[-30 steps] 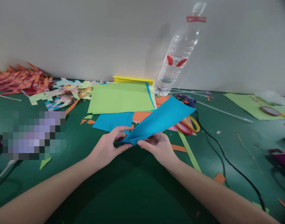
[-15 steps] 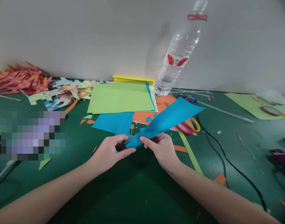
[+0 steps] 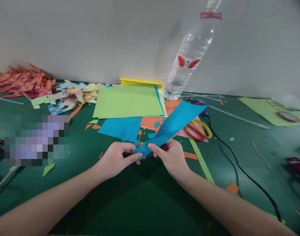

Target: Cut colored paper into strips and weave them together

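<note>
Green surface (image 3: pixel 140 203) against a pale wall (image 3: pixel 90 39), paper scraps scattered about. On my feed both hands are on one blue paper (image 3: pixel 180 119), held over the middle of the surface. Left hand (image 3: pixel 117 159): grip closed, pinching the low near end, thumb on top. Right hand (image 3: pixel 172 156): grip closed on the same piece, just beside, slightly further up, thumb on top. Paper folded over near the thumbs; far end flares loose, slanting up to the right, in front of part of the red handle loops (image 3: pixel 198 139). Light-green sheets (image 3: pixel 127 101) lie stacked behind, flat blue sheets (image 3: pixel 116 127) in front of them. Clear bottle (image 3: pixel 184 70) stands at the stack's right back corner. I see woven orange-red pieces (image 3: pixel 24 82) piled far left, black cable (image 3: pixel 251 179) running down right.
</note>
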Tool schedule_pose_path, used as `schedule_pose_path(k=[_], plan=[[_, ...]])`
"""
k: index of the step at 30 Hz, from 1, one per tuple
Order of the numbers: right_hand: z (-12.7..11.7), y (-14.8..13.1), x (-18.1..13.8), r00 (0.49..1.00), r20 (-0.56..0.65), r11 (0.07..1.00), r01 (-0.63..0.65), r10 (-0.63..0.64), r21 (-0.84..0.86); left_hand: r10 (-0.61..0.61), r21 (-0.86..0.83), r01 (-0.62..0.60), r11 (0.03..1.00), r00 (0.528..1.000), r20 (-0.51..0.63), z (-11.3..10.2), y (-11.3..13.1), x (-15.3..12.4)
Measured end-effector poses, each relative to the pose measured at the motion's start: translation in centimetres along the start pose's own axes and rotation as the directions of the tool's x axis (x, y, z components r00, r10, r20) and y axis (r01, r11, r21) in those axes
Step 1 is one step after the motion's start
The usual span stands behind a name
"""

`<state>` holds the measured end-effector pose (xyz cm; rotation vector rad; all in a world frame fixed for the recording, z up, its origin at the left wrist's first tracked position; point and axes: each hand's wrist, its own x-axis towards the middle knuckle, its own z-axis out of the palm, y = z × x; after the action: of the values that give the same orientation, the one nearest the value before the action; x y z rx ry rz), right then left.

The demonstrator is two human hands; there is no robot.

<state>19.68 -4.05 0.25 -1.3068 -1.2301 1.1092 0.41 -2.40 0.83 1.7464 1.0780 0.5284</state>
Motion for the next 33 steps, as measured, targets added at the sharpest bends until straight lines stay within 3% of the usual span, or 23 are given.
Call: schedule_pose_path(k=[17,23,33], plan=[[0.0,0.0,-0.3,0.999,0.015,1.000,0.028,-0.028,0.003,0.012,0.000,-0.012,1.000,0.997,0.078,-0.2,0.4,-0.2],[0.2,-0.1,-0.3,0.997,0.016,0.997,0.069,-0.070,0.037,0.042,-0.084,-0.034,0.996,0.995,0.093,0.1,0.4,-0.2],[0.3,-0.5,-1.0,0.990,0.086,0.993,0.114,-0.110,-0.043,0.036,-0.114,-0.018,0.993,0.986,0.164,0.3,0.9,-0.3]])
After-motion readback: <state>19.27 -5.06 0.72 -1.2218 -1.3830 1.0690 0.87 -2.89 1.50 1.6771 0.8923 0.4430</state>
